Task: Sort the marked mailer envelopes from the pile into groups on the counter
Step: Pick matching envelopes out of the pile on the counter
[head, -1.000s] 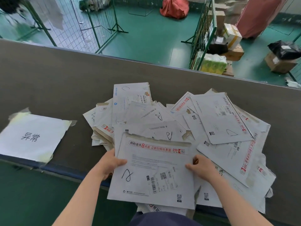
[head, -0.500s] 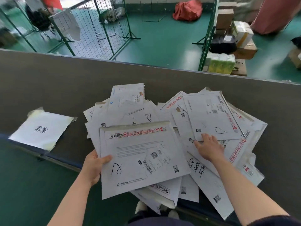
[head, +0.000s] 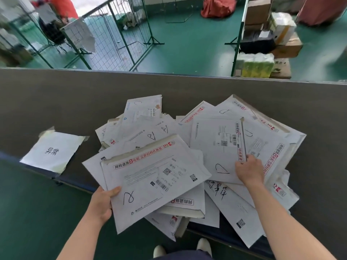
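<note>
Since half a second ago, the right hand [head: 248, 171] has slid further right across the pile [head: 216, 147] and closed its fingers [head: 242, 167] on the near edge of a triangle-marked envelope [head: 216, 149], which now tilts up off the heap. Meanwhile the left hand [head: 102, 200] keeps its pinch on the looped-mark envelope [head: 150, 177], thumb on top at the near left corner — that mailer has barely shifted, its far end raised over the pile.

What the next move turns on: the triangle envelope lies ahead and to the left of the right fingers, its long axis running away from the person, so a lift toward the body should draw it free. Only the right hand is on it; the left is occupied. Loose mailers overlap its far corner and may drag along.

Both envelopes belong to one untidy heap in the middle of the dark grey table [head: 56, 94], some mailers overhanging the near edge. To the left a taped paper label [head: 51, 151] marks a spot with nothing laid on it; no sorted groups show yet. Beyond the table — green floor [head: 187, 44], wire-mesh fencing [head: 116, 34] and stacked cartons [head: 277, 29].
</note>
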`<state>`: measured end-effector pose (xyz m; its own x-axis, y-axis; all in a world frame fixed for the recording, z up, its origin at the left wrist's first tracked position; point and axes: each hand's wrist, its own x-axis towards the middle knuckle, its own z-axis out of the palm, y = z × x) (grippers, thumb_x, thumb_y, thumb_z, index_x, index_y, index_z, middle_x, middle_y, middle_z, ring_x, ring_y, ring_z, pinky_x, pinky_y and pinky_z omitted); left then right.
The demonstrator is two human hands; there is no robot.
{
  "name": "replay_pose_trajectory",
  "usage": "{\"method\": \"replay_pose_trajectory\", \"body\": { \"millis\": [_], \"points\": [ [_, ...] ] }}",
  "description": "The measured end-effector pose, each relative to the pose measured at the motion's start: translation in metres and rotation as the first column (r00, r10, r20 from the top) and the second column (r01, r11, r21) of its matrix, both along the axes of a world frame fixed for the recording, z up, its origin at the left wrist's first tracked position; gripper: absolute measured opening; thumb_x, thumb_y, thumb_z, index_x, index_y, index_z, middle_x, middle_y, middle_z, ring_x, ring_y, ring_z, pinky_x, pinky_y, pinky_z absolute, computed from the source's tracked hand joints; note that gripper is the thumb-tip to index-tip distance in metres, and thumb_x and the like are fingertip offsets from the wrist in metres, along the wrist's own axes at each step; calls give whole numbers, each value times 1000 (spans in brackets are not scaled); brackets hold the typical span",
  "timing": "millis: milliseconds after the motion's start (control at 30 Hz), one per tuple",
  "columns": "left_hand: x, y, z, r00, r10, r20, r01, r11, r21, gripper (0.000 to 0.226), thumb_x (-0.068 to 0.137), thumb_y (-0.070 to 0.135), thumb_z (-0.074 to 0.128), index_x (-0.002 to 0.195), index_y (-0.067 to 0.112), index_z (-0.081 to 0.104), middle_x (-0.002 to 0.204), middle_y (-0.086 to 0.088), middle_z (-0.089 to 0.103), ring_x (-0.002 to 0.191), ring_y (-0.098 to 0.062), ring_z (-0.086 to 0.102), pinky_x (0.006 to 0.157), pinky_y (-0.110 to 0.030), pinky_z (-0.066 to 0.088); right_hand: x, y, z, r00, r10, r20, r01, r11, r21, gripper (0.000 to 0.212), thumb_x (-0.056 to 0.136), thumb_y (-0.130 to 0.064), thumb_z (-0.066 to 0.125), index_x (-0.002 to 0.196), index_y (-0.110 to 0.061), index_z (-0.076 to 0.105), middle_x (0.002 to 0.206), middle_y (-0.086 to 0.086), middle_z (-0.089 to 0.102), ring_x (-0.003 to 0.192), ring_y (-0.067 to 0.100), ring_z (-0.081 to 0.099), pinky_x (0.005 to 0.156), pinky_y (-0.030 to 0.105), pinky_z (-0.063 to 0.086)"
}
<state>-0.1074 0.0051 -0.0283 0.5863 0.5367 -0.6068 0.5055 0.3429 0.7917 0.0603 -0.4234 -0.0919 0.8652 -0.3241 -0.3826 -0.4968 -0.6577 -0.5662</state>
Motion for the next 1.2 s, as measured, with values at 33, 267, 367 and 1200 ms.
{"method": "replay_pose_trajectory", "body": {
  "millis": [33,267,367,1200],
  "points": [
    [2,-3,-1,1000,-13,-6,13,1000,6,40,97,-6,57,133,11,60,122,-17,72,111,-42,67,90,-58,55,-1,-1,0,999,9,-32,-9,1000,-25,59,91,-35,61,142,-7,49,135,21,55,125,42,50,108,54,44],
    [6,-16,-22,997,-4,-76,9,998,66,37,95,-10,59,129,5,58,123,-20,68,110,-44,65,96,-62,52,9,6,-4,995,-3,-100,12,996,89,62,93,-57,61,135,-11,52,129,13,64,119,35,60,102,47,48],
    [5,-15,-30,995,-12,-103,22,995,99,34,95,-10,60,124,7,60,121,-20,68,108,-43,65,94,-58,52,24,0,6,966,247,-76,-252,965,-73,72,100,-50,55,159,-19,29,166,9,29,152,33,27,121,56,26],
    [14,-56,-62,977,-123,-172,99,985,-142,30,99,-4,56,125,8,63,118,-18,74,109,-42,69,91,-57,56,62,21,-8,904,394,-164,-421,888,-184,64,85,-55,70,136,-21,52,139,14,49,132,34,45,107,44,39]
  ]
}}
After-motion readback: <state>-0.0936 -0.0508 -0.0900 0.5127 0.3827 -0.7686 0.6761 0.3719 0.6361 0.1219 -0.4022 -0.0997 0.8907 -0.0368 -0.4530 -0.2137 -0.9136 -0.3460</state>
